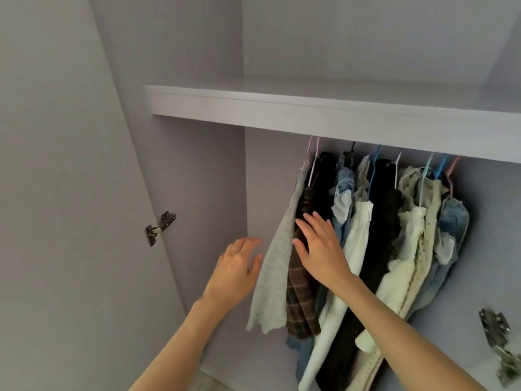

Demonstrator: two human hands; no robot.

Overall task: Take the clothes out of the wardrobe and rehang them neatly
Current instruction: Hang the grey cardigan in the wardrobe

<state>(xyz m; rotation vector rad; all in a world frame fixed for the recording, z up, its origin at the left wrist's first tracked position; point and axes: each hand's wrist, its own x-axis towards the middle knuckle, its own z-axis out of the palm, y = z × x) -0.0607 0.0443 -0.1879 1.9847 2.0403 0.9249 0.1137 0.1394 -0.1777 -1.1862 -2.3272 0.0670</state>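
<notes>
The clothes point(366, 235) hang bunched on coloured hangers point(376, 165) under the shelf point(310, 114), directly ahead of both hands. The right hand point(318, 244) lies flat, fingers straight, on the brown plaid garment point(300, 292), gripping nothing. The grey garment point(277, 255) hangs just right of the left hand point(236, 269), which is open, fingers relaxed, apparently clear of the fabric. Judged step: selecting the first garment for removal; nothing is out yet. Next move calls for reaching above the right hand to a hanger hook and lifting it free.
</notes>
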